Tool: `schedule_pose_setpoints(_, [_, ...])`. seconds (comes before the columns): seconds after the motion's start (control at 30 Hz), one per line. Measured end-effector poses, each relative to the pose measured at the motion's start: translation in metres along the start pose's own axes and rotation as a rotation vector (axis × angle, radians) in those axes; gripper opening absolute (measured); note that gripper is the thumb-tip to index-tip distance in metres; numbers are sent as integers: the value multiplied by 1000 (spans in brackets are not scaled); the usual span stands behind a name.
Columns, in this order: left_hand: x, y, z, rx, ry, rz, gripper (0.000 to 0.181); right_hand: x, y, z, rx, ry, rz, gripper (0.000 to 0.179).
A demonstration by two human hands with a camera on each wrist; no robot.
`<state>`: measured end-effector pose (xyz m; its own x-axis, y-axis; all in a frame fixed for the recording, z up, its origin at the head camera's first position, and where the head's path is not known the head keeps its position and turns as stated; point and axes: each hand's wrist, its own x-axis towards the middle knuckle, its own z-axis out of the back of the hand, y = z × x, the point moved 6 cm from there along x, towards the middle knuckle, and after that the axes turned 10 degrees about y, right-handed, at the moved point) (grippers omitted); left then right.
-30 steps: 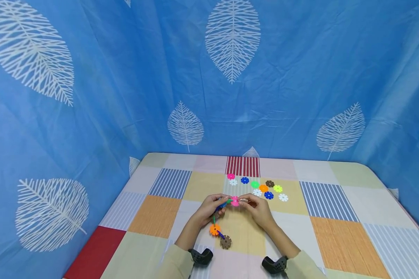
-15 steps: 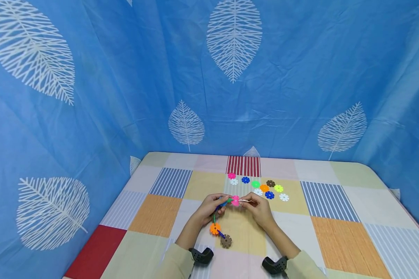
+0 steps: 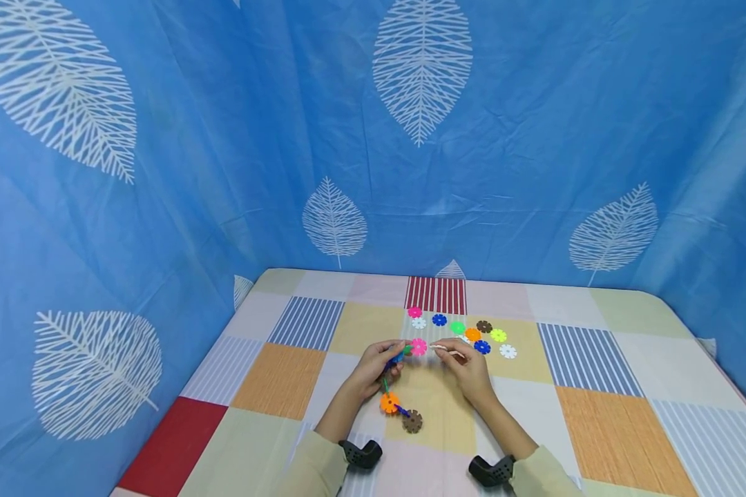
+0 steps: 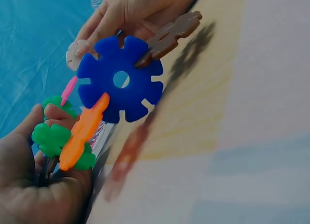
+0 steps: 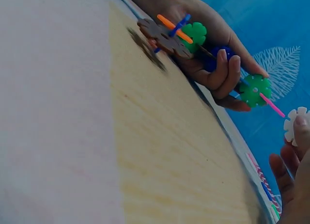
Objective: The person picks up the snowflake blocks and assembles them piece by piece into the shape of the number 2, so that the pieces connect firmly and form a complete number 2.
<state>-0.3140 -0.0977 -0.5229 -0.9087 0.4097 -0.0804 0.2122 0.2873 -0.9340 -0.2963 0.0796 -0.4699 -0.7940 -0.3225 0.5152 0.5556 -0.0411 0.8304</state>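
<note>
No readable text, labels, brands, numbers or signs: none made out on notched discs [image 4: 140,88], black wrist devices [image 3: 362,455], patchwork worktop cloth [image 3: 273,379], blue curtain [image 3: 503,138].

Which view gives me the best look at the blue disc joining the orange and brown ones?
The left wrist view: the blue disc faces the camera, centre hole and slots plain. The head view shows just a thin blue strip; the right wrist view shows it nearly edge-on, partly behind the brown disc.
</note>
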Motion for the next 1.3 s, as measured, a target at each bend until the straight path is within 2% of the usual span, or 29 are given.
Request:
schedule_pose_setpoints(0.07, [0,-1,-1,0,-11,-1,38,0,1,0,-34,-14,-6,13])
schedule_pose_setpoints(0.3, [1,1,-2,27,-20,12,38,-5,-23,-1,-79,-23,69,10])
schedule_pose_setpoints(0.43, [2,1,-3,36,-33,4,40,-4,-17,-1,-113,-27,76,10])
schedule_pose_setpoints(0.67, [1,2,-3,34,-34,4,37,-3,8,-3,-122,-27,114,11])
schedule_pose_setpoints(0.9, [0,2,-4,44,-21,-2,41,-6,-17,-2,-84,-28,123,11])
schedule_pose_setpoints(1.03, [0,2,-6,47,-11,0,41,-7,-22,-2,-86,-18,138,11])
schedule_pose_setpoints(1.13, [0,2,-7,52,0,-1,40,-6,-17,-2,-98,-8,145,12])
schedule_pose_setpoints(1.3, [-1,2,-7,81,18,0,37,-4,8,-5,-127,5,172,10])
